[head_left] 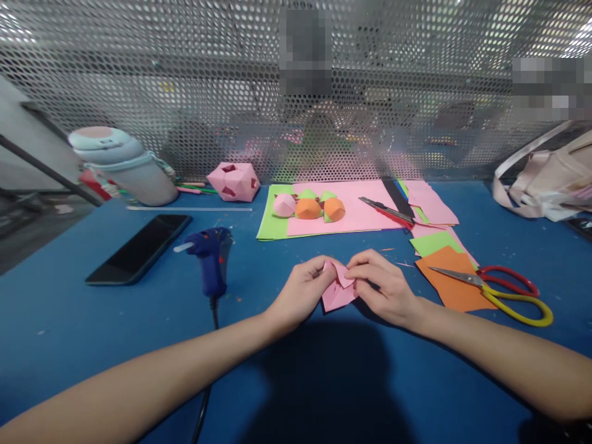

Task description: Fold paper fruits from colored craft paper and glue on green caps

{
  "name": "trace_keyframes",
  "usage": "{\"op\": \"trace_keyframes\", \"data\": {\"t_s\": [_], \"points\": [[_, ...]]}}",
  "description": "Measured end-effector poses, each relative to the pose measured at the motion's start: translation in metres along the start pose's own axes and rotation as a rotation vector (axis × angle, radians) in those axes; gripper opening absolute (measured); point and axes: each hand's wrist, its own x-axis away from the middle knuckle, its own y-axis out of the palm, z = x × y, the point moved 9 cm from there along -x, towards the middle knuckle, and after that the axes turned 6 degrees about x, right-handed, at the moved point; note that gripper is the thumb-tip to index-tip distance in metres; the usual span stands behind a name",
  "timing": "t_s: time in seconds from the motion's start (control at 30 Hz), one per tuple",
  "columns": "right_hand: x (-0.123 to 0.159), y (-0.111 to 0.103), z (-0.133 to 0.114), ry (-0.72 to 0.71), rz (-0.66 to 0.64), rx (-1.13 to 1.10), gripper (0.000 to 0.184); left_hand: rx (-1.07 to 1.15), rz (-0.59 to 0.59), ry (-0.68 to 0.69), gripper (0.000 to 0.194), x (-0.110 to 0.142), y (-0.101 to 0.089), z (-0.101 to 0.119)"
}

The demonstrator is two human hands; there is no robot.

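A small piece of pink paper (338,298), partly folded, is held between both hands above the blue table. My left hand (305,287) pinches its left side, thumb on top. On the other side, the fingers of my right hand (383,287) close on its upper right part, where a flap curls up. Behind the hands, several small folded paper pieces in pink, orange (308,209) and green rest on stacked pink and green sheets (337,225). To the right, scissors (481,280) with red and yellow handles lie on orange paper (446,296).
A blue glue gun (213,262) stands left of my hands, its cord running toward me. Farther left are a phone (141,250) and a bottle (134,172). A pink paper ball (235,182), a cutter knife (386,209) and a bag (550,172) sit near the perforated metal panel (231,98).
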Motion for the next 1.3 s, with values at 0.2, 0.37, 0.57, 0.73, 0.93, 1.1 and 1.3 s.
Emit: {"op": "trace_keyframes", "data": {"t_s": [0.2,0.37,0.57,0.73,0.93,1.1,1.3], "points": [[-0.002,-0.001,-0.002,0.009,-0.003,0.013,0.023,0.011,-0.001,0.004,0.025,-0.001,-0.002,-0.002],[-0.001,0.002,0.001,0.016,-0.011,0.033,0.024,0.047,0.040,0.007,0.024,0.000,-0.005,-0.003],[0.000,0.004,-0.001,-0.002,-0.017,0.053,0.026,-0.044,0.047,0.008,0.025,0.001,-0.003,0.000],[-0.001,0.003,0.003,0.057,-0.041,0.029,0.021,-0.147,0.059,0.050,0.020,0.002,-0.002,0.004],[0.001,0.010,0.029,0.293,-0.107,0.035,0.013,-0.283,0.044,0.235,0.017,0.005,0.001,0.021],[0.001,0.012,0.027,0.277,-0.108,0.026,0.015,-0.247,0.057,0.146,0.018,0.003,-0.001,0.017],[0.000,0.009,0.024,0.253,-0.066,0.040,0.014,-0.189,0.056,0.083,0.023,0.004,-0.002,0.013]]}}
